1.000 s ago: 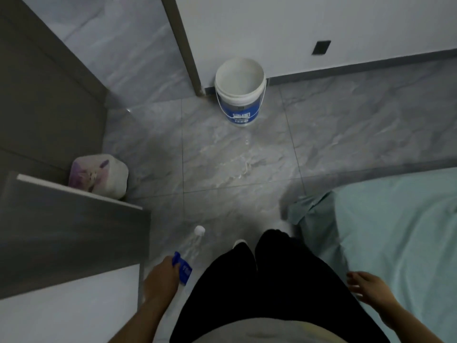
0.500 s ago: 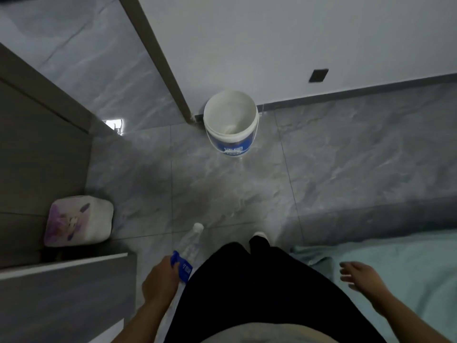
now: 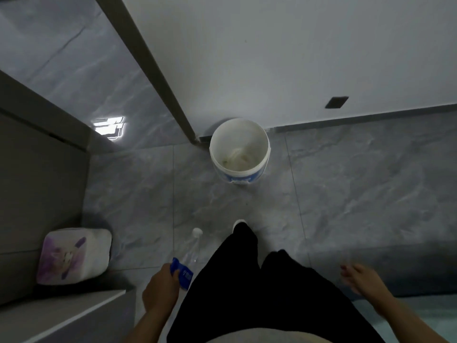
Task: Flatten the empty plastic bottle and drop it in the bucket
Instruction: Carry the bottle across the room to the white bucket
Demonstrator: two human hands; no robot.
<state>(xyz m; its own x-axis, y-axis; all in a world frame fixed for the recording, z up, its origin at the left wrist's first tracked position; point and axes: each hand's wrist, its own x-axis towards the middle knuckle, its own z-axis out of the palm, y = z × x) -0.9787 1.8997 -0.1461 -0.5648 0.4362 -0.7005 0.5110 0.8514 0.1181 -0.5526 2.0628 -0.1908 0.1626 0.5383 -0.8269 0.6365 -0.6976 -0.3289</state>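
Observation:
My left hand (image 3: 160,290) grips a clear plastic bottle (image 3: 191,251) by its blue label, low at my left side; its white cap points forward toward the floor. The bottle looks empty and still round. A white bucket (image 3: 239,151) with a blue band stands on the grey tiles ahead, against the wall by a door frame; some pale residue lies in its bottom. My right hand (image 3: 361,278) hangs at my right side with fingers spread and nothing in it. My black trouser legs and one white shoe tip show between the hands.
A white pack with a purple print (image 3: 74,256) sits on the floor at the left, beside a grey cabinet (image 3: 37,194). A grey ledge (image 3: 74,315) is at the lower left. A teal bed sheet (image 3: 420,315) edges the lower right.
I have stepped forward: the bucket has come nearer and lower in view, and the bed has slid out toward the lower right. My left hand still holds the bottle.

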